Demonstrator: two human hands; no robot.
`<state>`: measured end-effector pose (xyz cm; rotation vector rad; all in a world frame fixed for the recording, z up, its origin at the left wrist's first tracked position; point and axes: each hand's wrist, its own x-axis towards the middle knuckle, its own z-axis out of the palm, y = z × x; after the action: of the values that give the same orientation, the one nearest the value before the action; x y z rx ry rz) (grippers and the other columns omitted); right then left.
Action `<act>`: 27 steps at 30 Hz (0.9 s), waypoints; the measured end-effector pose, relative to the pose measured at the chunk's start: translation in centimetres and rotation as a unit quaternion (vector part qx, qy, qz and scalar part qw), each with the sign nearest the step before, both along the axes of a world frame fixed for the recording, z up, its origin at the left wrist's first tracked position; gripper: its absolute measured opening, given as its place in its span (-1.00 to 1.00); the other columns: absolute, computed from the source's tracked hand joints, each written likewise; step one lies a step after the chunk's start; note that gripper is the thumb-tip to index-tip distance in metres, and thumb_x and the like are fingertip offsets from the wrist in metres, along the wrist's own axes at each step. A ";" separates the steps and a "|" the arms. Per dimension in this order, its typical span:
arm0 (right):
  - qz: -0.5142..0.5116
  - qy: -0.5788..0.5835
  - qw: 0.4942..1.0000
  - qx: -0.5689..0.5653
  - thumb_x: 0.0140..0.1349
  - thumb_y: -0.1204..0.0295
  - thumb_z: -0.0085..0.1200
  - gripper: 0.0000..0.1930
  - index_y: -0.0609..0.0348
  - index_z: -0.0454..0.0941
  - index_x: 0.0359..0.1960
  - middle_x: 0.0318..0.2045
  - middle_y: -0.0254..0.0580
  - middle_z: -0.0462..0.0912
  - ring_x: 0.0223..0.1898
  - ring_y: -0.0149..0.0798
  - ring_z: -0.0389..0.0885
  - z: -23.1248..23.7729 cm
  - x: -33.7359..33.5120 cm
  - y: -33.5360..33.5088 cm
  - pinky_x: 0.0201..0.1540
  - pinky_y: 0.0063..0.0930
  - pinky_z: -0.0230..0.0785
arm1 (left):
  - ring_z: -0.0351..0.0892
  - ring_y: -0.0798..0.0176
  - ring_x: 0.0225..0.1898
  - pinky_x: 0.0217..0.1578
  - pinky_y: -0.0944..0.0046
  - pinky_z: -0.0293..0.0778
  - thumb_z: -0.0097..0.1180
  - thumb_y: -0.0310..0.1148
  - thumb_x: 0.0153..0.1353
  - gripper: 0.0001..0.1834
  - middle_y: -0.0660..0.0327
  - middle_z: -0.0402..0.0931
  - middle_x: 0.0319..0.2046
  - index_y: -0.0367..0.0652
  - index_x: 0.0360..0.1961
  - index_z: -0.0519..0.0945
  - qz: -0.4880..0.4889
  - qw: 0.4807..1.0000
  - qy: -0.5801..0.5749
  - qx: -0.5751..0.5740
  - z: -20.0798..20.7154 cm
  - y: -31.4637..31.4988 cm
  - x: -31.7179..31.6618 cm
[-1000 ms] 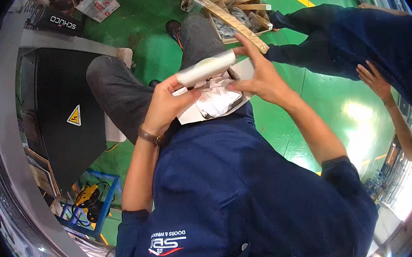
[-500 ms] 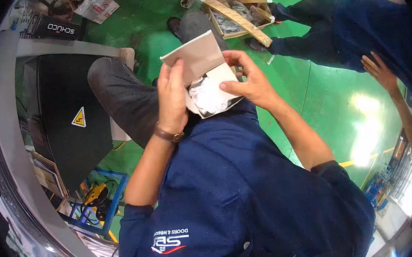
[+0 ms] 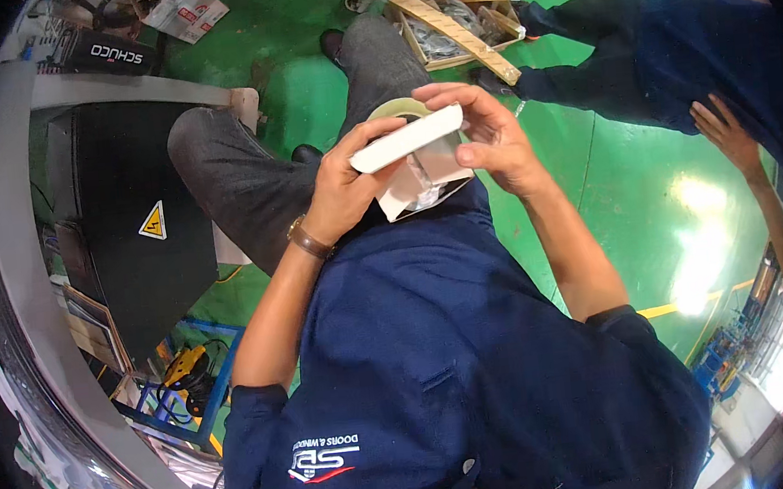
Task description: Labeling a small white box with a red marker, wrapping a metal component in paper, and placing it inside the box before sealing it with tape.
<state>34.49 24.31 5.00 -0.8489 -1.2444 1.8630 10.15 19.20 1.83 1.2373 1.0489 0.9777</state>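
Note:
I sit with grey trousers and a dark blue shirt. My left hand (image 3: pixel 346 185) and my right hand (image 3: pixel 486 133) together hold a small white box (image 3: pixel 406 139) above my lap, its long edge toward the camera. Under it a white flap or lid (image 3: pixel 423 185) hangs with clear plastic wrapping inside. A pale roll of tape (image 3: pixel 400 110) shows just behind the box, on my knee. A watch with a brown strap (image 3: pixel 310 241) is on my left wrist.
A black machine cabinet (image 3: pixel 116 224) with a yellow warning triangle stands at my left. A wooden crate (image 3: pixel 454 12) of parts lies on the green floor ahead. Another person in dark blue (image 3: pixel 674 47) stands at the right, hand (image 3: pixel 725 132) down. A yellow tool (image 3: pixel 187 373) lies lower left.
The box has been turned from showing its broad face to lying edge-on between both hands, and my right hand has closed over its far end.

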 end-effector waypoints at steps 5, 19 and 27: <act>0.122 -0.137 0.978 0.099 0.13 0.45 0.47 -0.72 0.16 0.80 -0.10 0.24 -0.11 0.60 0.44 -0.01 0.41 2.7 0.8 0.1 0.50 -0.05 0.20 | 0.46 -0.05 0.41 0.42 0.04 0.32 0.30 -0.49 0.20 -0.47 0.02 0.48 0.36 -0.12 0.25 0.66 -0.019 0.993 0.063 0.103 1.4 -0.7 -1.4; 0.143 -0.260 0.901 0.318 0.11 0.38 0.48 -0.64 -0.02 0.85 -0.01 0.49 -0.06 0.44 0.59 0.13 0.21 2.1 2.0 -1.4 0.58 0.06 0.05 | 0.23 -0.22 0.53 0.49 -0.11 0.21 0.54 -0.17 0.10 -0.30 -0.01 0.19 0.58 0.19 0.34 0.67 -0.136 0.929 0.229 0.258 1.6 -2.1 -2.6; 0.070 -0.304 0.853 0.419 0.16 0.45 0.42 -0.45 -0.16 0.70 0.25 0.51 -0.05 0.39 0.54 0.28 0.25 0.0 1.9 -3.9 0.53 0.05 0.21 | 0.21 -0.28 0.53 0.45 -0.13 0.26 0.56 -0.04 0.07 -0.20 -0.18 0.05 0.61 0.22 0.40 0.62 -0.111 0.924 0.248 0.270 1.2 -1.7 -1.7</act>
<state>36.42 20.42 4.97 -0.8558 -2.3122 0.9261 8.40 17.50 3.06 2.0952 1.0141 0.8148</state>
